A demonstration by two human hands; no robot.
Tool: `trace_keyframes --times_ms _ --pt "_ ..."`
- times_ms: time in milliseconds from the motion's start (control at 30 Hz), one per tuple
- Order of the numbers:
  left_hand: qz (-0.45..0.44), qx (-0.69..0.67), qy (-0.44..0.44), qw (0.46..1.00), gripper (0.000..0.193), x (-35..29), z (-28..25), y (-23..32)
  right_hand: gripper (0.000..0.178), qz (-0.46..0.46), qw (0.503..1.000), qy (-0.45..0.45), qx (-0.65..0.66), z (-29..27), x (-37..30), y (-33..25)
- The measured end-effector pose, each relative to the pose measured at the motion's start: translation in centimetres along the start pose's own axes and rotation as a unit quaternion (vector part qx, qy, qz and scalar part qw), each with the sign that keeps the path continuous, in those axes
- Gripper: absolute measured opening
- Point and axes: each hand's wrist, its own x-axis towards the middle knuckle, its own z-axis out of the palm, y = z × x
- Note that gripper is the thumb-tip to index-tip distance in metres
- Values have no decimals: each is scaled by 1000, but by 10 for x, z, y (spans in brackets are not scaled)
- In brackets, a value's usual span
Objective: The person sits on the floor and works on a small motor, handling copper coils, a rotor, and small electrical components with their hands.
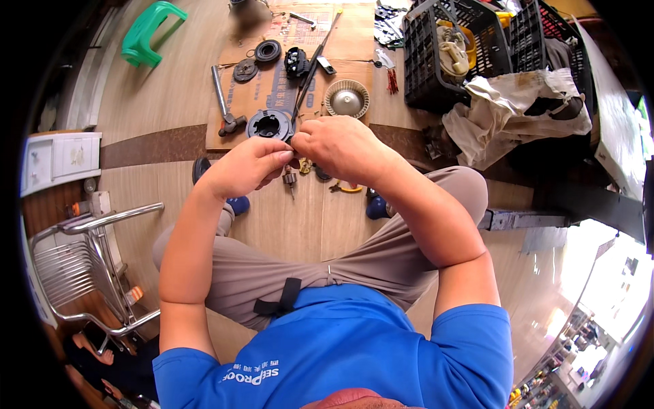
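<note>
Both hands are meeting near the centre of the frame, fingertips almost touching. The left hand (253, 165) is curling half closed, its thumb and forefinger pressing together at a small dark piece (294, 151); the right hand (338, 144) is bending its fingers down over the same piece from the other side, nearly closed. The fingers are hiding most of that piece, so its shape cannot be told.

Just above the left hand, a round black housing (269, 124) is lying at the edge of the cardboard (266, 92); whether the fingers are touching it cannot be told. A hammer (221, 102) is lying to its left, and a pale fan wheel (347, 99) is resting to its right, above the right hand. Higher up, a black block (296, 63) is sitting beside a long dark rod (317, 60). Below the hands, a small rotor (291, 180) and orange-handled pliers (347, 188) are lying on the floor (306, 228).
</note>
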Motion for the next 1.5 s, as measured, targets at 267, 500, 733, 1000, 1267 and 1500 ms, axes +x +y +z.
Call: trace_keyframes --times_ms 267,500,733,1000,1267,1500 --pt "237 250 138 929 13 -17 12 2 5 -15 993 70 98 -13 -10 6" --pt "270 274 237 892 12 -13 10 -10 5 16 994 86 66 -4 -7 14" --pt "348 389 282 805 17 -6 0 -11 5 57 993 78 71 -3 -1 14" --pt "60 -109 119 985 29 -17 -16 -17 11 9 991 134 -21 -13 -8 24" --pt "34 -182 67 980 32 -18 -10 -11 13 -1 992 116 -57 -16 -4 12" --pt "61 -74 88 991 24 -18 -7 -11 16 -8 989 132 -62 -15 -3 13"
